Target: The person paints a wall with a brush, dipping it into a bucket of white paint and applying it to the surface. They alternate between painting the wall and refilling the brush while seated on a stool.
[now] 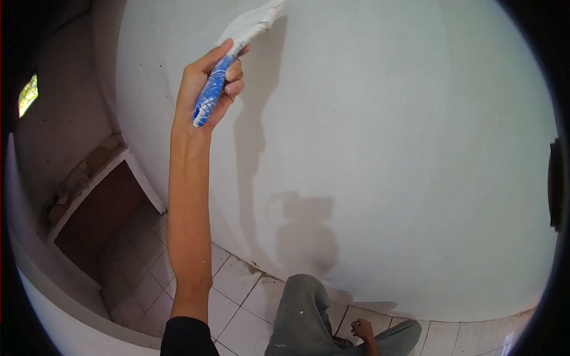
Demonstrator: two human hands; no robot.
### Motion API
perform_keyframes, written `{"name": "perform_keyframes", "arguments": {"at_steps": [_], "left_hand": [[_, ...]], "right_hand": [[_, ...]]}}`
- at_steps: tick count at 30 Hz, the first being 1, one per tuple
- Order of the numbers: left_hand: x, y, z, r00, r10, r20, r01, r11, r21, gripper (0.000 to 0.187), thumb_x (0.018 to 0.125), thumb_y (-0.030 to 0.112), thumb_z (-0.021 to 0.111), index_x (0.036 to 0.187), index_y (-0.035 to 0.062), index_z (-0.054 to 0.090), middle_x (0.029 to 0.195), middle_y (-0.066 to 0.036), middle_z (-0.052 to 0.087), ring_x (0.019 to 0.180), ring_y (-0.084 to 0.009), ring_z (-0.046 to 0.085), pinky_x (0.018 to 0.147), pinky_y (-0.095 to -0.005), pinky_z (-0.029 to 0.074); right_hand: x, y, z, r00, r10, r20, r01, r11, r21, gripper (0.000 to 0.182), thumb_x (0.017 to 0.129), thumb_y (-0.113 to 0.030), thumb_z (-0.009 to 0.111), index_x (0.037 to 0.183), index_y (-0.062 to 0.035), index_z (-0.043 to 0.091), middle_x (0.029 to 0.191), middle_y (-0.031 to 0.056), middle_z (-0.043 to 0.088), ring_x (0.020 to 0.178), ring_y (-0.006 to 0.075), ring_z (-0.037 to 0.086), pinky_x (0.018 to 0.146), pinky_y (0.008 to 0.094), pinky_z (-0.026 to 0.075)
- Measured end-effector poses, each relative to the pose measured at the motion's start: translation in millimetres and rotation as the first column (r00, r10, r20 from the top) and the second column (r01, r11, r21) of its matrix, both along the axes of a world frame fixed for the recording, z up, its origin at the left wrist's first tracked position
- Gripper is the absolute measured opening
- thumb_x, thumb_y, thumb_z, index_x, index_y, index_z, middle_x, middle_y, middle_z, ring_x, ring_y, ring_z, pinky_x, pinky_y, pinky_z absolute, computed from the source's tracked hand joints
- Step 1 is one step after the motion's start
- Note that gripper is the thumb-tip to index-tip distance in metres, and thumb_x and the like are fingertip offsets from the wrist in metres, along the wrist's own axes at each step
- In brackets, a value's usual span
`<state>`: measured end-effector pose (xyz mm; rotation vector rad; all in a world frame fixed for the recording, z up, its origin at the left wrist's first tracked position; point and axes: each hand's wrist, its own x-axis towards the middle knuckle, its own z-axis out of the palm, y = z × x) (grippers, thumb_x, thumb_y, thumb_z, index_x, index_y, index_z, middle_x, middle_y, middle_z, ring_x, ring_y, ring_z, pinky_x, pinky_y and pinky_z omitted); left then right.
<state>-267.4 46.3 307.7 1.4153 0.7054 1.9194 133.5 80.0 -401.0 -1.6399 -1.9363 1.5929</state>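
Note:
Raised at the upper left of centre, my left hand (211, 86) is closed around the blue handle of a paintbrush (212, 92). Splashes of white paint speckle the handle, and the brush's head is coated in white and slants up to the right, over the pale wall (380, 130). My thumb lies along the brush's neck, with the fingertips curled in from the other side. Low in the view, my right hand (360, 328) is down by my bent leg (303, 314), its fingers curled in and no object showing in them.
The pale wall fills the middle and right, with shadows of my arm and head on it. White floor tiles (237, 288) run along its foot. To the left are a low opening with a white frame (139, 178), rubble (83, 178) on its ledge, and a small bright window (28, 96).

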Motion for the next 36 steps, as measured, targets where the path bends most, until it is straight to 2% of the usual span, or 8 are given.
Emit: {"name": "perform_keyframes", "arguments": {"at_steps": [5, 8, 9, 14, 18, 22, 29, 36], "left_hand": [[-46, 30, -113, 0.991, 0.133, -0.009, -0.132, 0.964, -0.233, 0.028, 0.099, 0.028, 0.048, 0.081, 0.0074, 0.051, 0.052, -0.003, 0.049, 0.035, -0.0133, 0.043, 0.033, -0.0262, 0.035], [-7, 5, -229, 0.934, 0.312, 0.172, -0.174, 0.821, -0.543, 0.028, 0.096, 0.029, 0.054, 0.078, 0.008, 0.054, 0.054, -0.003, 0.05, 0.037, -0.0136, 0.044, 0.034, -0.0272, 0.036], [-15, -4, -276, 0.965, 0.18, 0.191, -0.03, 0.799, -0.601, 0.028, 0.092, 0.032, 0.061, 0.081, 0.0072, 0.059, 0.054, -0.004, 0.052, 0.04, -0.0142, 0.047, 0.041, -0.0273, 0.038], [30, -43, -374, 0.949, 0.26, 0.177, -0.037, 0.652, -0.758, 0.028, 0.088, 0.031, 0.068, 0.083, 0.006, 0.056, 0.059, -0.005, 0.056, 0.045, -0.0136, 0.053, 0.043, -0.0262, 0.041], [96, -49, -397, 0.953, 0.146, 0.264, 0.107, 0.654, -0.749, 0.025, 0.088, 0.027, 0.067, 0.093, 0.0027, 0.061, 0.064, -0.005, 0.059, 0.049, -0.0113, 0.055, 0.046, -0.0236, 0.043], [149, -42, -386, 0.934, 0.101, 0.343, 0.196, 0.657, -0.728, 0.024, 0.088, 0.019, 0.067, 0.102, -0.001, 0.064, 0.078, -0.003, 0.064, 0.063, -0.0075, 0.059, 0.056, -0.0219, 0.045], [204, -32, -374, 0.863, 0.147, 0.483, 0.203, 0.775, -0.598, 0.018, 0.088, 0.009, 0.06, 0.1, -0.0035, 0.063, 0.087, -0.004, 0.063, 0.074, -0.0096, 0.059, 0.065, -0.0245, 0.046], [204, -25, -353, 0.941, 0.076, 0.329, 0.102, 0.865, -0.491, 0.017, 0.093, 0.016, 0.055, 0.101, 0.0028, 0.062, 0.079, -0.001, 0.057, 0.068, -0.0085, 0.053, 0.061, -0.0232, 0.044]], "right_hand": [[1, 1, 1, 0.999, -0.028, -0.043, 0.03, 0.999, 0.027, 0.021, 0.085, -0.013, 0.064, 0.092, 0.0059, 0.066, 0.071, 0.0155, 0.069, 0.058, 0.021, 0.069, 0.051, 0.0329, 0.056], [-1, 2, -2, 0.997, -0.036, -0.074, 0.037, 0.999, 0.014, 0.02, 0.086, -0.013, 0.063, 0.093, 0.006, 0.065, 0.071, 0.0139, 0.068, 0.059, 0.0196, 0.068, 0.05, 0.0316, 0.055], [-2, 0, 8, 0.992, -0.067, -0.102, 0.065, 0.998, -0.026, 0.02, 0.087, -0.013, 0.062, 0.093, 0.006, 0.065, 0.071, 0.013, 0.068, 0.06, 0.0188, 0.068, 0.05, 0.0311, 0.055], [-6, 1, 53, 0.914, -0.08, -0.398, 0.093, 0.996, 0.013, 0.017, 0.09, -0.013, 0.059, 0.096, 0.002, 0.066, 0.075, 0.0132, 0.068, 0.063, 0.0177, 0.066, 0.056, 0.0327, 0.054], [-42, -24, 208, 0.879, 0.075, -0.47, 0.194, 0.846, 0.496, 0.012, 0.085, -0.006, 0.061, 0.096, -0.0002, 0.062, 0.086, 0.0113, 0.063, 0.07, 0.0195, 0.057, 0.059, 0.0318, 0.047], [-73, -54, 344, 0.989, 0.101, -0.105, 0.073, 0.274, 0.959, 0.034, 0.071, -0.004, 0.067, 0.105, -0.0091, 0.062, 0.111, 0.01, 0.055, 0.096, 0.0272, 0.05, 0.078, 0.0392, 0.043], [-81, -36, 369, 0.964, 0.158, 0.213, -0.221, 0.032, 0.975, 0.047, 0.07, -0.01, 0.067, 0.116, -0.0119, 0.059, 0.11, 0.0057, 0.057, 0.102, 0.0266, 0.052, 0.089, 0.0475, 0.038], [-69, 2, 414, 0.891, 0.216, 0.399, -0.377, -0.137, 0.916, 0.036, 0.073, -0.012, 0.066, 0.109, -0.011, 0.063, 0.102, 0.0048, 0.062, 0.091, 0.022, 0.06, 0.074, 0.035, 0.05]]}}
